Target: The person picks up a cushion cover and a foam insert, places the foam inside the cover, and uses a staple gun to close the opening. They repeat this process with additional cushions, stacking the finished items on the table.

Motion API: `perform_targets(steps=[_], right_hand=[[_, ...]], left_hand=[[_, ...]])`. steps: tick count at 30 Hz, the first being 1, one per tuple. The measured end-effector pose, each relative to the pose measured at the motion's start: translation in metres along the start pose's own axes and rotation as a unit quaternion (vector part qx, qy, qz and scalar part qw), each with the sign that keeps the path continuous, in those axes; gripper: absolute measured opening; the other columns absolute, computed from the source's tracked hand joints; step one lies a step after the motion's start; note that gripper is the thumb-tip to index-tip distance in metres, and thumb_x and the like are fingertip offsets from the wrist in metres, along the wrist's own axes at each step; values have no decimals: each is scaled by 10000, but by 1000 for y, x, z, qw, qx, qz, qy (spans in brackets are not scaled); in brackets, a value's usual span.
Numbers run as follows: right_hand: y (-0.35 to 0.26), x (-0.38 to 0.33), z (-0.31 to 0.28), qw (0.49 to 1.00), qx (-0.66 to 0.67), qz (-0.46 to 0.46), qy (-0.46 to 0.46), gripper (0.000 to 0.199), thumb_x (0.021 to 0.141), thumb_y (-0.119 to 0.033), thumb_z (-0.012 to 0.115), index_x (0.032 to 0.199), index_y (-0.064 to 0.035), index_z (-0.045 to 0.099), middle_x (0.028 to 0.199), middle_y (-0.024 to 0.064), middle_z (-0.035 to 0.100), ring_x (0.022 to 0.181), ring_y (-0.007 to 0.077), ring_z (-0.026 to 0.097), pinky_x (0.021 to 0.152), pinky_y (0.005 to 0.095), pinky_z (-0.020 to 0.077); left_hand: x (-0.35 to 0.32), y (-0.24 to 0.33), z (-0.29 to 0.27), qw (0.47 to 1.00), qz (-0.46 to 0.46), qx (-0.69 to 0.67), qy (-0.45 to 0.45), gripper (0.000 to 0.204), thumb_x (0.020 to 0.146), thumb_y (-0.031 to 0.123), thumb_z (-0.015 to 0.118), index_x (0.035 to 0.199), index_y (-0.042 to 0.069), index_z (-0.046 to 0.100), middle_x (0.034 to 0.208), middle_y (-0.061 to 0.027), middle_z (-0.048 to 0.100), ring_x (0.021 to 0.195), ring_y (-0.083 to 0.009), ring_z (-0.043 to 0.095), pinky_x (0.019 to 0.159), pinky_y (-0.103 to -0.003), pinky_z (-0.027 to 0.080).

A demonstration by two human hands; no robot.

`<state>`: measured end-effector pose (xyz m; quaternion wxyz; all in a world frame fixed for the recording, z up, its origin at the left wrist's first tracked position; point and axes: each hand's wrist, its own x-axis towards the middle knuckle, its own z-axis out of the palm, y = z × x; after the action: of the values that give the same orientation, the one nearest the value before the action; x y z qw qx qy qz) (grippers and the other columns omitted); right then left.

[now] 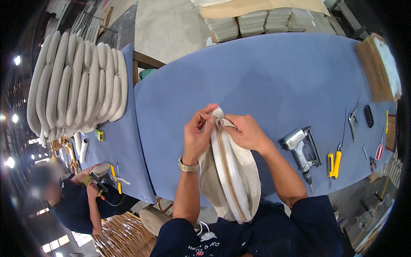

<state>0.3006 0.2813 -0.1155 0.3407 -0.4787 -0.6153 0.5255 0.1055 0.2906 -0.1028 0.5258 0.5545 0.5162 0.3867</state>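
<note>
A seat pad stands on edge between my arms, its white foam [221, 169] and brown board edge [226, 171] showing between two flaps of beige fabric [249, 171]. My left hand [198, 130] pinches the fabric at the pad's far end. Opposite it, my right hand [246, 130] grips a fold of the same fabric, fingertips close to the left ones. The pad's near end rests against my body. Lying to the right of my right forearm is a grey and black staple gun [299, 147], touched by neither hand.
Blue cloth covers the table [180, 90]. Yellow-handled tools [336, 164], pliers [353, 122] and a cardboard box [376, 73] lie along its right side. Upholstered pads [79, 85] are stacked at the far left. A co-worker [79, 201] at left holds another air tool [95, 182].
</note>
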Motion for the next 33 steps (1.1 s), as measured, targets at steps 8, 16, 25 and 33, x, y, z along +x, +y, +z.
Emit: perform_targets(steps=[8,16,25,33], right_hand=[[-3,1,8,998,-34,-15,45,200,981,-208,584,968,-11,615,771,241,634,726,469,623,636,508,464],[-27,3,21,995,-77,-65,10,140,948,-144,621,912,-20,566,715,206,602,657,418,633,582,483,464],[-69,-7,51,938,-334,-69,-62,168,911,-159,650,885,-36,540,767,190,652,689,404,656,585,485,494],[-29,-17,64,968,233,73,65,272,1072,-247,529,1025,-14,663,867,-10,685,768,76,607,691,284,482]], left_hand=[[46,-19,12,989,-132,6,-66,324,1076,264,549,991,13,735,1055,-95,731,1104,-162,636,964,-327,491],[36,-45,11,982,-106,-153,-40,257,1035,175,533,943,8,705,952,-101,722,1105,-221,638,996,-370,473],[29,-48,-3,977,-23,-206,-55,327,1044,290,562,986,22,741,930,-34,744,816,-86,606,744,-279,488],[-16,-22,-30,975,217,-39,-34,426,942,101,511,1330,17,667,1516,-194,527,1487,-345,401,1216,-468,306]])
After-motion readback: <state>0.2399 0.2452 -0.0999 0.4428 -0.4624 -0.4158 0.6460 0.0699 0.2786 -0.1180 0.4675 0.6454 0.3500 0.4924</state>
